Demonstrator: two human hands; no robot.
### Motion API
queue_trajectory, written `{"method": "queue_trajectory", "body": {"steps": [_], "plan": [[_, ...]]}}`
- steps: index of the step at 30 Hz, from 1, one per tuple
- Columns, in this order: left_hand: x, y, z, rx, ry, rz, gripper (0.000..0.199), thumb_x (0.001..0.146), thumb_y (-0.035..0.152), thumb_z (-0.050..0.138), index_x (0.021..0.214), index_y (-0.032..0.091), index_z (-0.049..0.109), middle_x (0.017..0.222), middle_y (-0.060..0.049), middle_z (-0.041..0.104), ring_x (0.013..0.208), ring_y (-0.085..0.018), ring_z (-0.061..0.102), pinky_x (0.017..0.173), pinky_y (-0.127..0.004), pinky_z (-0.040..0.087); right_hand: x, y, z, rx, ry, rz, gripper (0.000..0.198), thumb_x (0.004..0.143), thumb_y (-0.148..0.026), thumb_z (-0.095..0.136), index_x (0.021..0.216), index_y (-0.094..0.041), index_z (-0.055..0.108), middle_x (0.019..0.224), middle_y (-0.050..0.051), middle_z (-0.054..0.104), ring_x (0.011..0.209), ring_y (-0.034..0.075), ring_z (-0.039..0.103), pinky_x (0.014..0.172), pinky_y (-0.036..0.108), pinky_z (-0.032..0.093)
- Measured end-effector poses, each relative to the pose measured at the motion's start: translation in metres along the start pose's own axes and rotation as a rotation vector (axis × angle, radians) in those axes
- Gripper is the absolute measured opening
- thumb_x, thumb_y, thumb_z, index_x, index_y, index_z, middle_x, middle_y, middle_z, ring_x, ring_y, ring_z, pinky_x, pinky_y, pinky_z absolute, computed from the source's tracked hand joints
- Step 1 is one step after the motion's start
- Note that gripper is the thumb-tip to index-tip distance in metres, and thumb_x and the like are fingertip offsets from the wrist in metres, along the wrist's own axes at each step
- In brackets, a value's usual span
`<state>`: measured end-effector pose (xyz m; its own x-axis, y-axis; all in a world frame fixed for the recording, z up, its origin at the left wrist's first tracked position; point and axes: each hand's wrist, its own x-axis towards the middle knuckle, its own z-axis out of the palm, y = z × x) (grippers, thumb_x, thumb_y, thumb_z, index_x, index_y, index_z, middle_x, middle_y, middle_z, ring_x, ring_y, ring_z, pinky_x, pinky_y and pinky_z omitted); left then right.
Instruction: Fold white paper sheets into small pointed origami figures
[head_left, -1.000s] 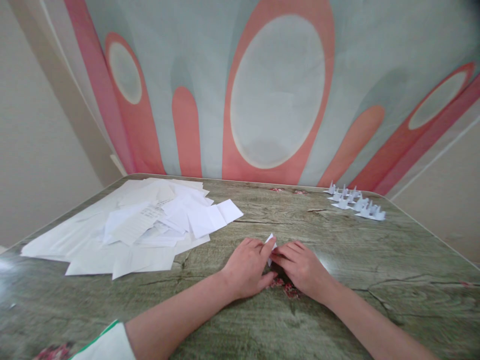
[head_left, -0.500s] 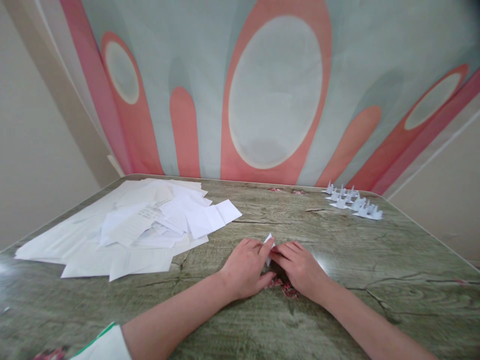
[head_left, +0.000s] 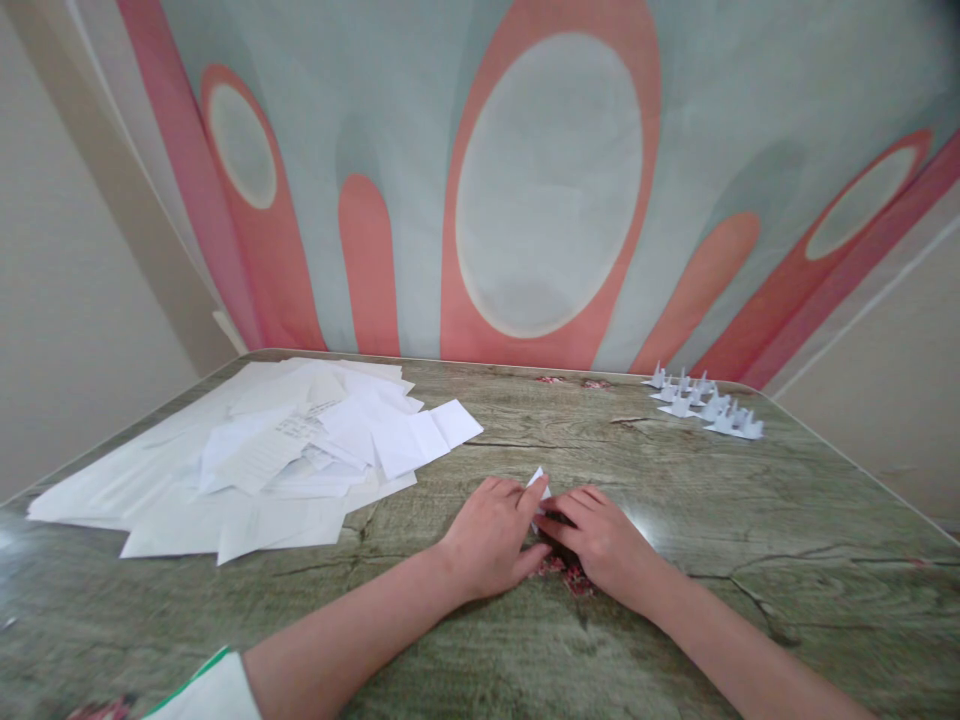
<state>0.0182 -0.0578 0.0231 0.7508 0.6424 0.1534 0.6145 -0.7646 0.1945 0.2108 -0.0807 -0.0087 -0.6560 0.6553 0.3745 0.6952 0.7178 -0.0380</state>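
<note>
A small folded piece of white paper lies between my hands on the wood-patterned table, its pointed tip facing away from me. My left hand presses it from the left, index finger on the paper and thumb stretched nearer to me. From the right, the fingertips of my right hand pinch the paper's side. Both hands cover most of the lower part of the paper, so its full shape is hidden.
A loose heap of white paper sheets, some with writing, spreads over the table's left side. One creased sheet sticks out to its right. Several folded paper cranes stand at the back right. A patterned backdrop rises behind the table.
The fingers of my right hand have shifted slightly on the folded paper. My left hand has stayed in place, and the paper heap and cranes are unchanged.
</note>
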Motion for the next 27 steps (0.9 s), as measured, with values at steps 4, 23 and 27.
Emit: {"method": "queue_trajectory", "body": {"steps": [4,23,27], "plan": [[0.0,0.0,0.0,0.001,0.001,0.002,0.066,0.078,0.039,0.054,0.132,0.01,0.029,0.109,-0.013,0.058,0.104,-0.026,0.049,0.092,-0.04,0.034,0.001,-0.003,-0.002,-0.002,-0.025,-0.008,0.019,0.087,-0.019,0.049,0.1,-0.017,0.062,0.096,0.009,0.059,0.09,0.02,0.05,0.079,0.036,0.039],[-0.006,-0.004,0.006,0.046,0.018,0.064,0.053,0.084,0.052,0.042,0.122,0.014,0.046,0.127,-0.012,0.05,0.115,-0.024,0.044,0.098,-0.038,0.03,-0.012,0.026,0.005,0.086,0.184,0.183,0.036,0.083,-0.006,0.037,0.102,-0.018,0.065,0.096,0.009,0.064,0.088,0.019,0.056,0.076,0.037,0.046],[-0.007,-0.002,0.007,0.059,0.004,0.063,0.059,0.085,0.058,0.035,0.123,0.014,0.045,0.13,-0.012,0.048,0.118,-0.024,0.042,0.1,-0.038,0.029,-0.012,0.024,0.01,0.063,0.142,0.194,0.033,0.083,-0.007,0.041,0.103,-0.018,0.064,0.097,0.008,0.064,0.088,0.02,0.056,0.077,0.037,0.046]]}}
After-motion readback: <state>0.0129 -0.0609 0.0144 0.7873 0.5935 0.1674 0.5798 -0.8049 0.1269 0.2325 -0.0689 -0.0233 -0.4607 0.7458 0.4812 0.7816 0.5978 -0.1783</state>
